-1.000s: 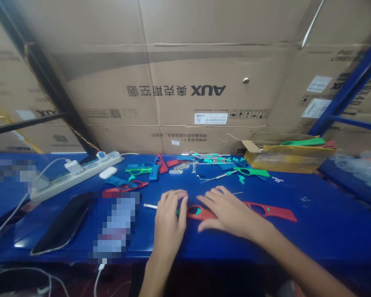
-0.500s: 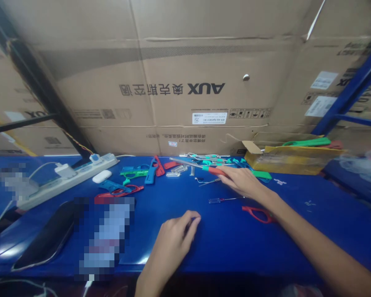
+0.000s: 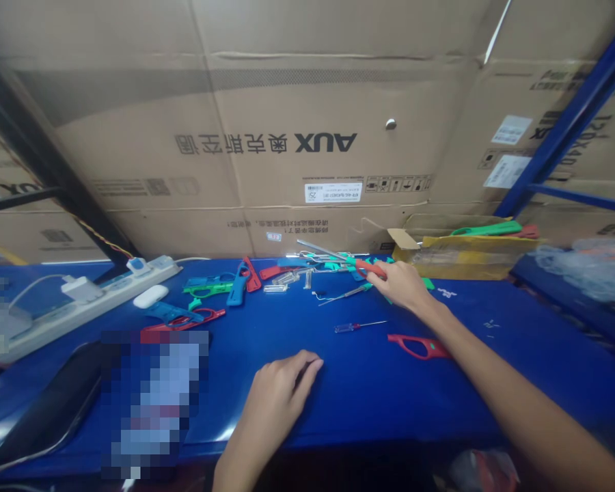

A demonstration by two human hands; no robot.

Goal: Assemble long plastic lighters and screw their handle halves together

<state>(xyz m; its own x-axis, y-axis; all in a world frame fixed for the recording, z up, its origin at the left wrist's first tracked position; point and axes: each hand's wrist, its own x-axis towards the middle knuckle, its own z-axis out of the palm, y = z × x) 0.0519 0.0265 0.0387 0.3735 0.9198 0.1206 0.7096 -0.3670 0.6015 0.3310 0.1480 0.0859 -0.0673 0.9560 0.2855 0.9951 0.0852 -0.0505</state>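
My right hand (image 3: 404,283) is closed round the red handle of a long-necked lighter (image 3: 357,263), held over the back of the blue table. Its green collar and thin metal tube point to the back left. Under and beside it lies a pile of metal rods with green ends (image 3: 338,258), partly covered by the hand. My left hand (image 3: 284,389) rests near the front edge, fingers curled and thumb tip against the forefinger, with nothing visible in them. Between the hands lies a screwdriver (image 3: 349,327) with a clear handle. A red lighter handle shell (image 3: 420,346) lies beside my right forearm.
Blue, green and red handle shells (image 3: 240,283) and clear small tubes (image 3: 275,288) lie at the back. On the left are a power strip (image 3: 117,290), a white case (image 3: 150,296), a black pouch (image 3: 46,403) and a blurred-out phone (image 3: 158,396). An open carton (image 3: 466,260) stands back right.
My right hand has moved slightly farther back with the lighter, over the pile of rods. The whole view has shifted a little; my left hand keeps its curled pose.
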